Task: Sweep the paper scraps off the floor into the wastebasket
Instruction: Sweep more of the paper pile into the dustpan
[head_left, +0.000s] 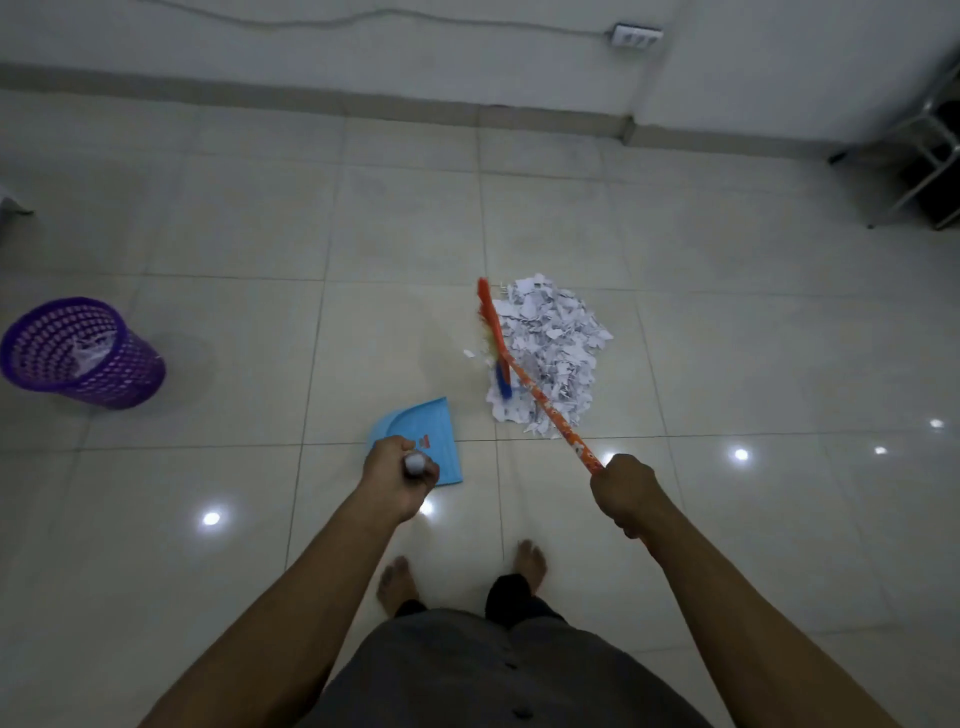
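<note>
Hiding dustpan (415, 427) handle: left hand (396, 475).

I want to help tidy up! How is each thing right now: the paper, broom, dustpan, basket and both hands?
paper scraps, heaped in one pile on the floor.
broom, head against the pile's left edge, handle slanting over it.
dustpan, low by the floor, no scraps on it.
wastebasket, upright, well left of the pile.
left hand, grips the dustpan's handle.
right hand, grips the broom's handle.
</note>
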